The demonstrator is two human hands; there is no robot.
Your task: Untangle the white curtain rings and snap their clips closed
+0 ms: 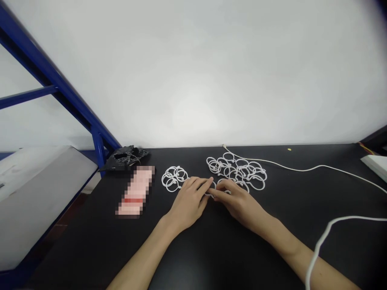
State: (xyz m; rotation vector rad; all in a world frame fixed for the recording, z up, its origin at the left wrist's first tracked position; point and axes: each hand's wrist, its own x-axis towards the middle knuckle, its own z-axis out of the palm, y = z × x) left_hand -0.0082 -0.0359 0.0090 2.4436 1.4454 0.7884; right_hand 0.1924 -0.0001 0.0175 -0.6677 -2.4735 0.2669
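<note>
Between my two hands is a white plastic ring [215, 185], mostly hidden by the fingers. My left hand [188, 202] is closed on its left side, with the thumb below and the fingers above. From the right, my right hand [238, 202] pinches the same ring with thumb and forefinger. Beyond the right hand lies a loose pile of white rings [231, 173], several overlapping, with small knobs on their loops. A smaller cluster of like rings [174, 179] rests just left of the left hand.
A pixelated pink strip [136, 193] lies on the black table [193, 249] at left, below crumpled black plastic [123, 158]. One thin white cable [290, 166] crosses the back right; a thicker white cable [325, 231] passes over my right forearm. A blue frame [72, 96] stands left.
</note>
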